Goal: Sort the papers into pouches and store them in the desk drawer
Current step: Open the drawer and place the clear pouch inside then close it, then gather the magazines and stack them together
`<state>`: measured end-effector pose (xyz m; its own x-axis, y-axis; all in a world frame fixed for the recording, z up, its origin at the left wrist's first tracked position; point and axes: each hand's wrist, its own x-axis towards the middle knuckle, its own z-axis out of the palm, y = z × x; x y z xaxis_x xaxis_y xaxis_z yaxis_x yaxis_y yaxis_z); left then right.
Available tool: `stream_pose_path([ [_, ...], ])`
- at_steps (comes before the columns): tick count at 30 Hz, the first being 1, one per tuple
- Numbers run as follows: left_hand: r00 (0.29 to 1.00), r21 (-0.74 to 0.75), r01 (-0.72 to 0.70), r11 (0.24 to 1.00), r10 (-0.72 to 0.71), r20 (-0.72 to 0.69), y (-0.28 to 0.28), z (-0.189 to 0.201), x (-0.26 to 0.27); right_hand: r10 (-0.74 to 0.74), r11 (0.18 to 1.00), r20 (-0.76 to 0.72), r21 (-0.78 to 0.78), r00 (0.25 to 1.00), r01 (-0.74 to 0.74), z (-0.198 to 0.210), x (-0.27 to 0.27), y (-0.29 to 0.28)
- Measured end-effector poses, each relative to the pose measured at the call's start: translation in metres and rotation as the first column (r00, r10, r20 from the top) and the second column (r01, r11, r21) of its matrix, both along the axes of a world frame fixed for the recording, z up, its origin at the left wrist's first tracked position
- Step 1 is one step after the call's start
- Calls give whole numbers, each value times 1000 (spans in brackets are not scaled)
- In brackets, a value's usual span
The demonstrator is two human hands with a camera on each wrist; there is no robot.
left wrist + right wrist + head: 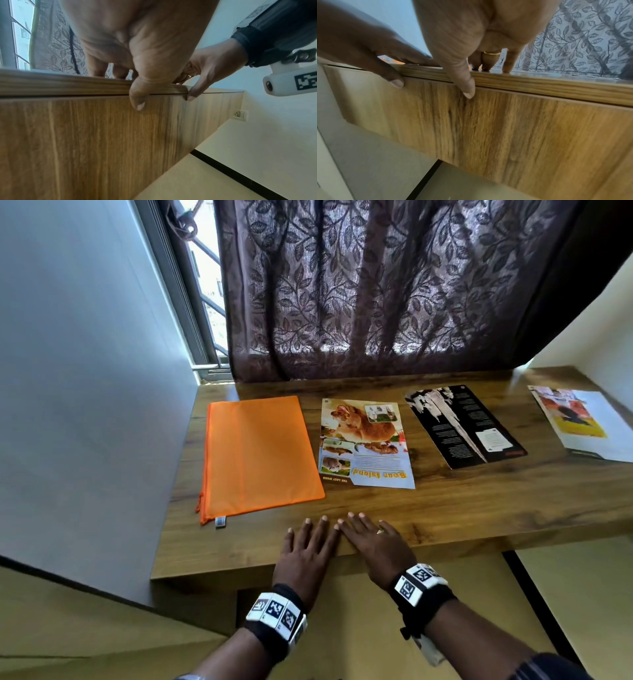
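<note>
An orange zip pouch (257, 453) lies flat on the left of the wooden desk (445, 508). To its right lie three papers in a row: a "Boar Island" page (366, 443), a black leaflet (466, 426) and a colourful sheet (582, 422) at the far right. My left hand (308, 546) and right hand (373, 539) rest flat, side by side, on the desk's front edge with straight fingers, holding nothing. In the wrist views both thumbs hang over the edge, the left thumb (137, 94) and the right thumb (467, 83), above the closed drawer front (85, 135).
A dark leaf-patterned curtain (376, 296) hangs behind the desk, with a window (209, 285) at the back left. A grey wall (85, 371) bounds the desk's left side and a pale wall its right. Floor lies below the drawer front (505, 128).
</note>
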<state>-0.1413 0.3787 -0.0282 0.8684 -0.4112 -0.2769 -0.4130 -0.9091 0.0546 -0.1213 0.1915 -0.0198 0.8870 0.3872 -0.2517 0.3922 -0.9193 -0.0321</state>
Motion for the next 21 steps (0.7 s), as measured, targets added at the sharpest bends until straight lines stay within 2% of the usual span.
stream_pose_path([
  [6,1000,5,-1,1000,1,18,-3,-2,2,-31,999,-17,18,999,32,2,-1,3],
  [11,998,13,-17,1000,18,-62,-6,5,8,-34,995,-70,92,997,41,6,2,-1],
  [14,992,-50,-75,996,69,-102,-18,14,16,-30,982,-138,182,990,55,14,12,-10],
  [19,998,-201,-65,977,66,2,-41,34,41,-179,877,-165,419,970,233,32,45,-30],
  [21,995,-292,-101,951,95,-34,-48,43,54,-273,819,-151,481,950,312,37,66,-43],
])
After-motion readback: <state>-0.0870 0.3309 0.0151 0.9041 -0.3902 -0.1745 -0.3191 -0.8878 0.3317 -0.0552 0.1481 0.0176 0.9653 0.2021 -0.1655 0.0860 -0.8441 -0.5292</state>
